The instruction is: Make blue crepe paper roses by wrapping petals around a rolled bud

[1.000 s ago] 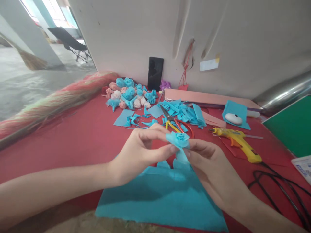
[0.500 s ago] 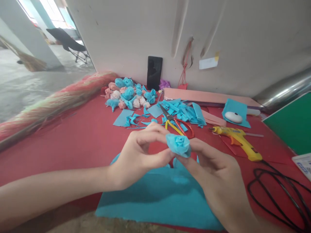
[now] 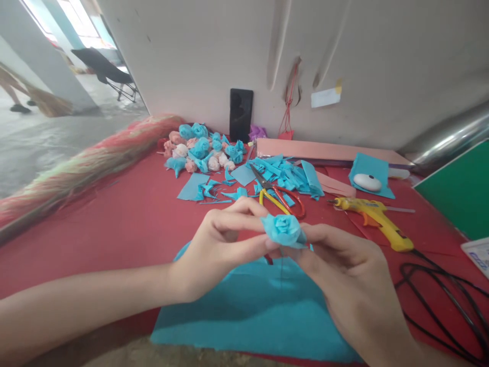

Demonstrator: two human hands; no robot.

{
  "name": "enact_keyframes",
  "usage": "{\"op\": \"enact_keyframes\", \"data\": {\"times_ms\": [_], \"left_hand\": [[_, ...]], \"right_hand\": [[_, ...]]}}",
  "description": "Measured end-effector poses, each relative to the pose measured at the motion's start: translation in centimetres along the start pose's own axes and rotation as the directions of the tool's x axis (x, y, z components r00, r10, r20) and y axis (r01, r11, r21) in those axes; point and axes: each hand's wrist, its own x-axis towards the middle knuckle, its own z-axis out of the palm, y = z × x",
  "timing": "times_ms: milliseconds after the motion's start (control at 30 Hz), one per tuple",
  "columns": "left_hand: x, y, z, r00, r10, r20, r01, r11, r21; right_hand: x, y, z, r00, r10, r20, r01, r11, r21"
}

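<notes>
A blue paper rose with layered petals is pinched between my two hands, its spiral centre facing up. My left hand grips its left side with thumb and forefinger. On the other side, my right hand closes thumb and fingers on the lower right petals. A thin stem or wire seems to hang below the flower. Underneath, a large blue paper sheet lies on the red table. Just beyond the hands are scissors with one yellow and one red handle, blades partly apart.
Finished blue and pink paper flowers are heaped at the back left. Blue paper scraps lie behind the scissors. A yellow glue gun with a black cord rests at right. A phone leans against the wall.
The rose has tilted slightly, showing more of its outer petals, and the thin stem below it now shows. My right hand has shifted a little right and down. A person's legs appear at far left.
</notes>
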Motion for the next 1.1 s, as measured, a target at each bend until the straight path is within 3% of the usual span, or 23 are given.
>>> {"op": "enact_keyframes", "data": {"times_ms": [333, 433, 600, 700, 867, 967, 1100], "left_hand": [[0.5, 1.0, 0.6, 0.987, -0.154, -0.042, 0.148, 0.982, -0.119], [0.5, 1.5, 0.4, 0.977, -0.209, -0.037, 0.204, 0.973, -0.111], [0.5, 2.2, 0.0, 0.984, -0.172, 0.047, 0.178, 0.964, -0.198], [0.5, 2.4, 0.0, 0.969, -0.240, 0.061, 0.247, 0.949, -0.194], [0.6, 3.1, 0.2, 0.957, -0.287, 0.050, 0.290, 0.954, -0.078], [0.7, 3.4, 0.3, 0.962, -0.261, 0.077, 0.265, 0.963, -0.048], [0.5, 3.7, 0.2, 0.968, -0.222, 0.118, 0.228, 0.973, -0.038]], "right_hand": [[0.8, 0.3, -0.8, 0.988, 0.090, 0.122, -0.108, 0.983, 0.147], [1.0, 0.8, -1.3, 0.994, 0.010, 0.109, -0.022, 0.994, 0.111], [1.4, 0.9, -2.0, 0.977, -0.196, 0.078, 0.204, 0.973, -0.112], [1.7, 0.6, -2.3, 0.931, -0.342, 0.127, 0.363, 0.904, -0.227], [2.4, 0.0, -2.7, 0.800, -0.541, 0.261, 0.599, 0.750, -0.280], [2.6, -0.5, -2.9, 0.719, -0.607, 0.338, 0.694, 0.644, -0.322], [2.4, -0.8, -3.3, 0.670, -0.630, 0.393, 0.742, 0.577, -0.341]]}}
